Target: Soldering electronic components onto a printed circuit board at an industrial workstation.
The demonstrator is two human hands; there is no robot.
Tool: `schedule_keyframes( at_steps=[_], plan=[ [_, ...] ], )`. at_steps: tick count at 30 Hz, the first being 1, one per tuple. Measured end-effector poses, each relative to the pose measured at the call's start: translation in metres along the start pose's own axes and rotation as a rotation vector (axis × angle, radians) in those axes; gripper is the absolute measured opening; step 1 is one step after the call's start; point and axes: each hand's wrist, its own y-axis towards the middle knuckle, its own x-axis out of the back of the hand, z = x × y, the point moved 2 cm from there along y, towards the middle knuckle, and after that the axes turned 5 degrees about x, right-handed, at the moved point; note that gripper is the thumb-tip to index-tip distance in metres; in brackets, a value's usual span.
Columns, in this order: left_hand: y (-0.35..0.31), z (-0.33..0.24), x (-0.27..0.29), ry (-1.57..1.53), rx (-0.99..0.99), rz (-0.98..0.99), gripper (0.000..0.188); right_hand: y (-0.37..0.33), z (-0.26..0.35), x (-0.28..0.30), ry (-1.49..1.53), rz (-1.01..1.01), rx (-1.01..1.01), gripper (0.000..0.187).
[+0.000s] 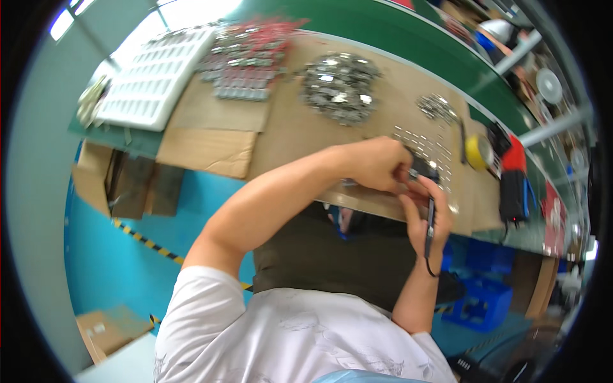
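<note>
My left hand (381, 163) reaches across from the left, its fingers pinched at a small metal part (413, 173). Close against it, my right hand (436, 214) is curled round a slim black pen-shaped tool (430, 223) with a cord looping at the wrist. The fingertips of both hands meet at the metal part, which is mostly hidden and blurred. Just beyond the hands lies a dark object (423, 159), partly covered by them. Small shiny pieces (440, 153) stand in rows beside it on the brown board (287, 140).
A large pile of metal parts (340, 86) lies further back, with a smaller pile (437, 107) to its right. At the far left are stacked grey parts (246, 64) and a white tray (156, 83). Yellow tape (479, 152) and a red-and-black device (513, 185) sit at the right.
</note>
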Motion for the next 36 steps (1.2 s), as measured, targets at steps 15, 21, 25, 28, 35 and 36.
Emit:
schedule_keyframes(
  at_steps=[15,21,25,28,35,36],
  plan=[
    [0.001,0.0,0.0,-0.126,0.12,0.042,0.023,0.011,-0.015,0.003,-0.073,-0.017,0.041,0.034],
    [-0.002,0.007,0.006,-0.086,0.239,-0.117,0.016,0.009,-0.014,-0.003,-0.053,-0.084,0.014,0.037],
    [0.001,-0.004,0.009,-0.084,0.404,-0.168,0.017,0.0,-0.006,-0.001,-0.126,-0.105,0.077,0.034],
    [0.002,0.003,0.0,0.021,0.308,-0.239,0.018,-0.005,0.008,-0.006,-0.08,-0.038,0.171,0.037],
    [0.003,-0.002,-0.007,0.249,0.148,-0.294,0.015,-0.009,-0.025,0.028,0.182,-0.137,0.038,0.041],
    [0.004,-0.002,-0.009,0.246,0.15,-0.288,0.015,-0.009,-0.033,0.032,0.243,-0.154,0.025,0.037]
  ],
)
